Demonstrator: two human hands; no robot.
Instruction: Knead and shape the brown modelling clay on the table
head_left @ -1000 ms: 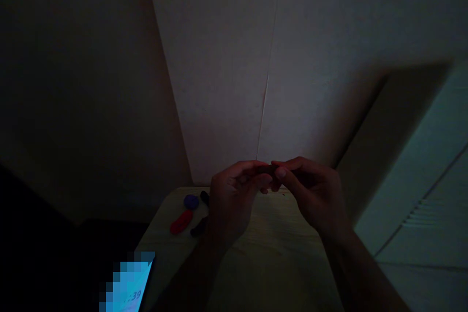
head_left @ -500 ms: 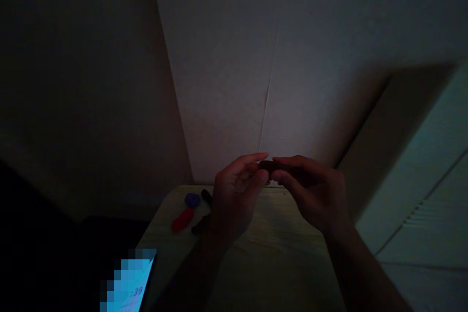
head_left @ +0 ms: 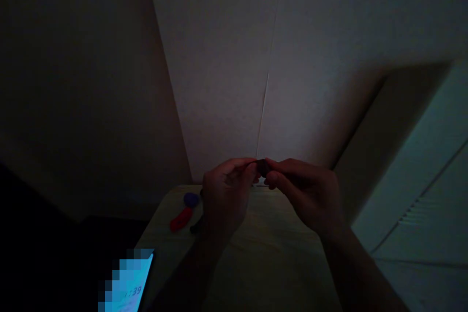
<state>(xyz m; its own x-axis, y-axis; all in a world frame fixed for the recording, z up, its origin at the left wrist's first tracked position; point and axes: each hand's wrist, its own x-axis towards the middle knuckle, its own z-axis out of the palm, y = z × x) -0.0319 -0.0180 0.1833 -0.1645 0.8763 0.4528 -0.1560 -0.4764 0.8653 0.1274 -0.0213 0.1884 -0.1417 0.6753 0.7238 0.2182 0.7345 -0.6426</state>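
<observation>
Wall (head_left: 219, 58): a pale wall is seen behind everything. A thin vertical seam runs down it to just above the hands, and its left part is lost in deep shadow.
Panelled surface (head_left: 431, 165): a pale, greenish, grooved surface is seen at the right. What it is cannot be told in the dim light.
Table (head_left: 263, 253): a light wooden top is seen below the hands, with its far edge against the wall.
Lit screen (head_left: 127, 282): a bluish glow is seen at the table's near left corner, its face blurred out.
Left hand (head_left: 223, 195): it is raised above the table. Thumb and fingertips are pinched together on the left end of the small dark lump.
Right hand (head_left: 307, 192): it is raised opposite the left hand. Its fingertips are closed on the lump's right end, so that the two hands meet.
Red piece (head_left: 180, 219): it lies long and rounded on the table's left part.
Blue piece (head_left: 190, 199): it lies as a round blob just beyond the red piece, near the far edge.
Dark piece (head_left: 195, 226): it lies just beside the red piece and is partly hidden by the left wrist.
Small dark lump (head_left: 262, 166): it is held in the air between both hands' fingertips, above the table's far edge. Its colour and material cannot be told.
</observation>
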